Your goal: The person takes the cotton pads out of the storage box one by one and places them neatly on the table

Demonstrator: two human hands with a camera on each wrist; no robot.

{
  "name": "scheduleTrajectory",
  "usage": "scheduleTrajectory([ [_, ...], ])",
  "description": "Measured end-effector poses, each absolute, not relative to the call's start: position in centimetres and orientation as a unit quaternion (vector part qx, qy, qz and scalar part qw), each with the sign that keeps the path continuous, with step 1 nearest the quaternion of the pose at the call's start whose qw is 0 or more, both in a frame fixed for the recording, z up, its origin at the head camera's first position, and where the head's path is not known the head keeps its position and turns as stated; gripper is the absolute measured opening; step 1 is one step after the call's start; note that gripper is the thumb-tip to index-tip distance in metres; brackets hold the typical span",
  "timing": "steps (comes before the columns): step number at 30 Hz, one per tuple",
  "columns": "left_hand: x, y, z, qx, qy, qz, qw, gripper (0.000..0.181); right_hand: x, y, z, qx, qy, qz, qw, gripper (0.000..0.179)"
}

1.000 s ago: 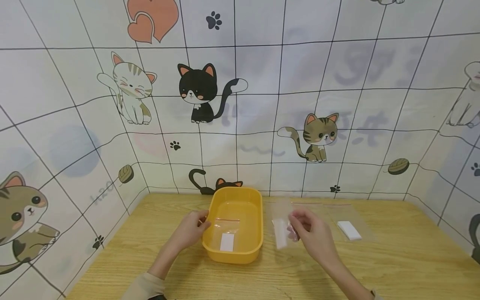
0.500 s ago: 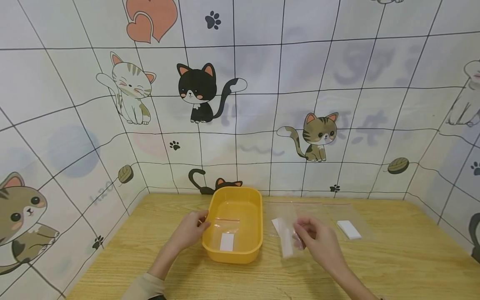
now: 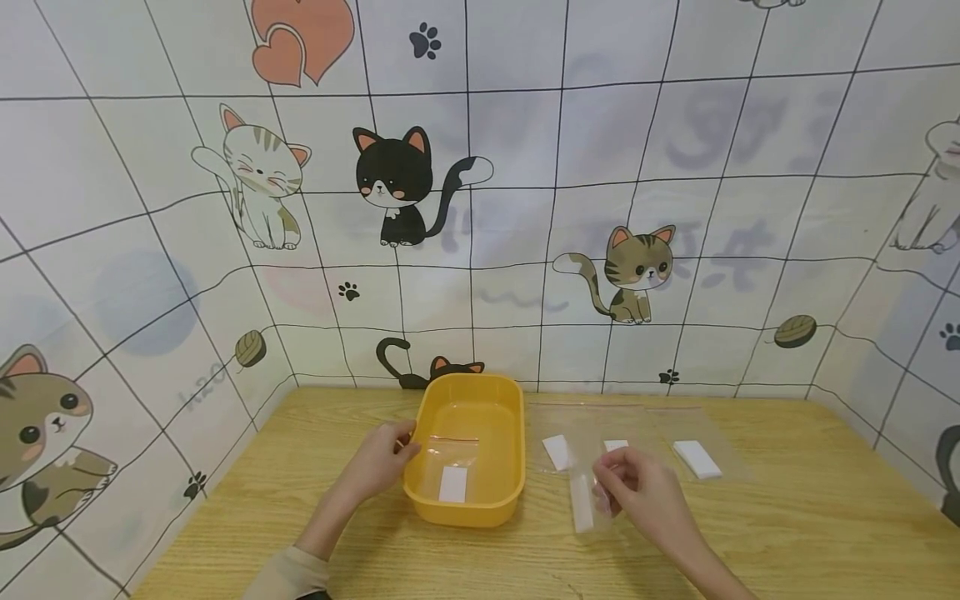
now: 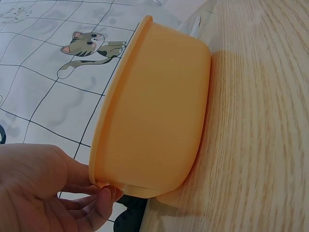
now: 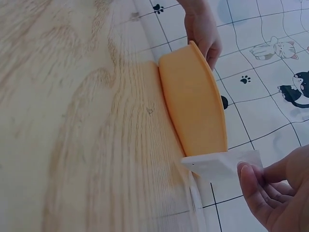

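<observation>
My left hand (image 3: 381, 461) pinches the left rim of a yellow plastic tub (image 3: 489, 515), fingers and thumb at its edge in the left wrist view. Inside the tub lies a clear zip bag (image 3: 453, 454) with a white card-like piece in it. To the right of the tub, my right hand (image 3: 641, 487) holds another clear zip bag (image 3: 582, 504) between thumb and fingers. A flat white piece (image 5: 210, 163) shows in that bag in the right wrist view. The held bag hangs in front of other bags on the table.
Behind my right hand, more clear zip bags lie on the wooden table (image 3: 810, 517), with white pieces (image 3: 557, 452) in them. One thicker white block (image 3: 697, 459) lies furthest right. A cat-patterned cloth (image 3: 517, 292) rises behind the table.
My right hand has moved right and toward me with the zip bag, uncovering white pieces in the bags behind. My left hand and the tub have stayed in place.
</observation>
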State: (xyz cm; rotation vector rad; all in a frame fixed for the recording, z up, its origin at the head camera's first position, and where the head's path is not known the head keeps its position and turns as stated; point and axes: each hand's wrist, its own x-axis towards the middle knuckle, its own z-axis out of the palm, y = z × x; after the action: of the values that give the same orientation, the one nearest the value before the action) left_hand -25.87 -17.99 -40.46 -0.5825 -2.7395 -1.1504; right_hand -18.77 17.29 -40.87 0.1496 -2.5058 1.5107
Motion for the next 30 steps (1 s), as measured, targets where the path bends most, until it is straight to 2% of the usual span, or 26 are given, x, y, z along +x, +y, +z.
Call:
scheduleTrajectory([
  [13, -25.7, -18.0, -40.3, -0.194, -0.905, -0.374, 0.059, 0.016, -18.8, 18.0, -41.5, 0.061, -0.849, 0.520, 0.070, 0.010],
  [24, -25.8, -18.0, -40.5, -0.188, -0.905, -0.377, 0.053, 0.010, -18.7, 18.7, -41.8, 0.063, -0.857, 0.511, 0.024, 0.011],
  [30, -25.8, -18.0, -40.5, -0.185, -0.906, -0.376, 0.054, 0.012, -18.8, 19.1, -42.1, 0.053, -0.872, 0.487, 0.018, 0.011],
])
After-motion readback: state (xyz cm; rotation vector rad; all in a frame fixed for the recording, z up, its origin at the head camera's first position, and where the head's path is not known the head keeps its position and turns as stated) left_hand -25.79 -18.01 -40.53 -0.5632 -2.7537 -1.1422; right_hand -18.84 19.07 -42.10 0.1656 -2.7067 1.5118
